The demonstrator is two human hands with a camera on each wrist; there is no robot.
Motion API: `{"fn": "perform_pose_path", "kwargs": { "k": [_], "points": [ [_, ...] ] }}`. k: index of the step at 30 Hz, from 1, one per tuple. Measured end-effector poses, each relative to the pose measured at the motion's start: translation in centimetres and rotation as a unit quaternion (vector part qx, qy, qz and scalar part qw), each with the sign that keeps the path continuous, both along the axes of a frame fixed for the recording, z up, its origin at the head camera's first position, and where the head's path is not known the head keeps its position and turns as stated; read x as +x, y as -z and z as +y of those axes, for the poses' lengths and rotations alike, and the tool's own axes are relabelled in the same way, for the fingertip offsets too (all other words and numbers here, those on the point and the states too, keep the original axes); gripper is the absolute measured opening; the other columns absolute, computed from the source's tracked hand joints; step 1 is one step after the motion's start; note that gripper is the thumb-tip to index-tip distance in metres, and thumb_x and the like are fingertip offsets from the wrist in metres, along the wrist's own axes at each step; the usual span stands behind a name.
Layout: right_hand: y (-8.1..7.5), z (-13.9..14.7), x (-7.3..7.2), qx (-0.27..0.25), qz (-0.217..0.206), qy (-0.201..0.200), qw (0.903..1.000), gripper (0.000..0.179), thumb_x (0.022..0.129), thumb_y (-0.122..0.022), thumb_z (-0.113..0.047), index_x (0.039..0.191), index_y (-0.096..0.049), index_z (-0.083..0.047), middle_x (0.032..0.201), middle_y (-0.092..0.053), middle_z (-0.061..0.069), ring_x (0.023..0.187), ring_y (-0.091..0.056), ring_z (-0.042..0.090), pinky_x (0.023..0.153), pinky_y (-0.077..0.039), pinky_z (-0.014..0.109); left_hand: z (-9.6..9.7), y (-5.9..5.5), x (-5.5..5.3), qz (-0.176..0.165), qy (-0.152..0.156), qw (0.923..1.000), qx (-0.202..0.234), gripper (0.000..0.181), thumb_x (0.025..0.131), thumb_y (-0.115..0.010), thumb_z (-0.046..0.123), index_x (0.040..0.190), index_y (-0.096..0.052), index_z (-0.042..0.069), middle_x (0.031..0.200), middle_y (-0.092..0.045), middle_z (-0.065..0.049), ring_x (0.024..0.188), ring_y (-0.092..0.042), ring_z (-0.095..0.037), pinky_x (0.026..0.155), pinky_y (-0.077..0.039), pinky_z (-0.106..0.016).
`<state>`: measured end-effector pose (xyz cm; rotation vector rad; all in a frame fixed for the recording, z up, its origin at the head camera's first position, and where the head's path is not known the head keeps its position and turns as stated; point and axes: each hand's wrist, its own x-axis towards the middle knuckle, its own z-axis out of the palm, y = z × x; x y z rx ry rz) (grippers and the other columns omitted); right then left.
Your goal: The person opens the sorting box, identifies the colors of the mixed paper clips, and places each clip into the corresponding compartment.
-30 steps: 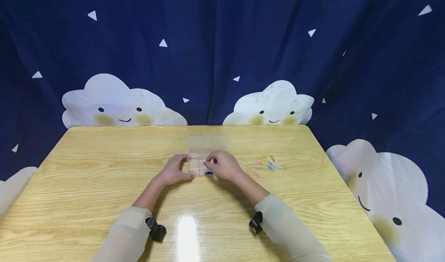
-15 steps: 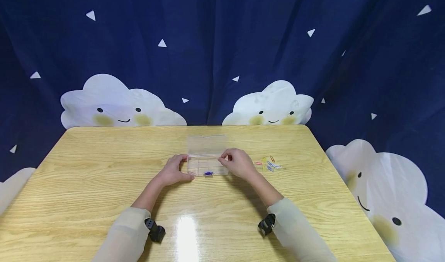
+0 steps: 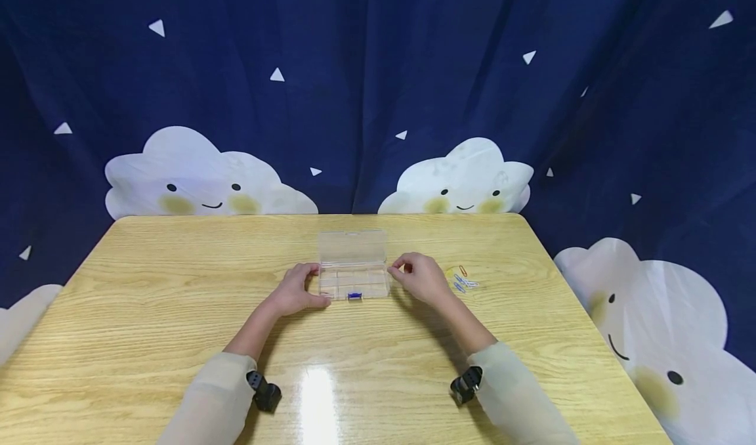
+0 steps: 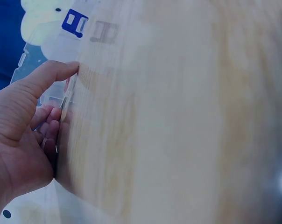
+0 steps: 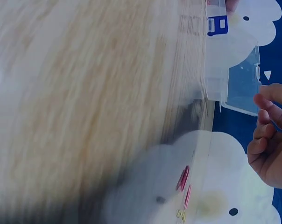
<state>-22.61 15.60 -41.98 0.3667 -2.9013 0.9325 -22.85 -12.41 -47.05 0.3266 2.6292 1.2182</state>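
A clear plastic compartment box [image 3: 363,278] stands on the table with its transparent lid [image 3: 352,247] tipped back and a blue latch [image 3: 354,296] at the front. My left hand [image 3: 293,291] grips its left end, thumb at the near corner and fingers behind. Through the plastic, a bit of red [image 4: 67,84] shows near that thumb. Just right of the box is my right hand [image 3: 422,279], fingers loosely curled, thumb and index tips close together. Nothing shows between them. Beyond this hand lie several blue and white paper clips [image 3: 461,283] and a red paper clip [image 3: 463,271].
Pink paper clips [image 5: 183,178] and a yellow one [image 5: 180,213] show in the right wrist view; in the head view my right hand hides the pink ones. The wooden table [image 3: 177,314] ends at a dark blue curtain [image 3: 331,71] with cloud faces.
My right hand has moved from over the box's compartments to just past its right end, covering the pink clips in the head view. The left hand and the box stay in place.
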Motion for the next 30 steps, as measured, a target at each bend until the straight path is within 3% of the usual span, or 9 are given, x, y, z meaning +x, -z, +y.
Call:
{"fn": "perform_pose_path", "kwargs": {
  "k": [17, 24, 30],
  "points": [
    [0.0, 2.7, 0.3, -0.031, -0.013, 0.028, 0.999, 0.011, 0.086, -0.066, -0.022, 0.09, -0.07, -0.013, 0.067, -0.051, 0.001, 0.054, -0.039, 0.011, 0.052, -0.034, 0.025, 0.0, -0.2, 0.1, 0.004, 0.002, 1.0, -0.008, 0.079, 0.073, -0.079, 0.031, 0.135, -0.041, 0.001, 0.129, -0.046, -0.016, 0.12, -0.036, -0.033, 0.102, -0.033, -0.049],
    [0.1, 4.1, 0.6, -0.061, -0.049, 0.043, 0.996, 0.013, 0.087, -0.065, -0.023, 0.095, -0.068, -0.012, 0.071, -0.05, 0.003, 0.039, -0.042, 0.011, 0.043, -0.038, 0.026, 0.1, -0.3, 0.2, 0.005, 0.003, 1.0, -0.006, 0.079, 0.072, -0.08, 0.029, 0.134, -0.042, 0.0, 0.127, -0.047, -0.016, 0.12, -0.037, -0.033, 0.103, -0.033, -0.049],
    [0.7, 5.4, 0.6, -0.051, -0.039, 0.055, 0.9964, 0.015, 0.087, -0.066, -0.022, 0.095, -0.068, -0.01, 0.071, -0.051, 0.002, 0.049, -0.036, 0.011, 0.047, -0.033, 0.025, 0.1, -0.3, 0.2, 0.002, 0.003, 1.0, -0.003, 0.079, 0.072, -0.08, 0.029, 0.135, -0.041, 0.001, 0.125, -0.047, -0.016, 0.118, -0.037, -0.032, 0.102, -0.033, -0.048]
  ]
}}
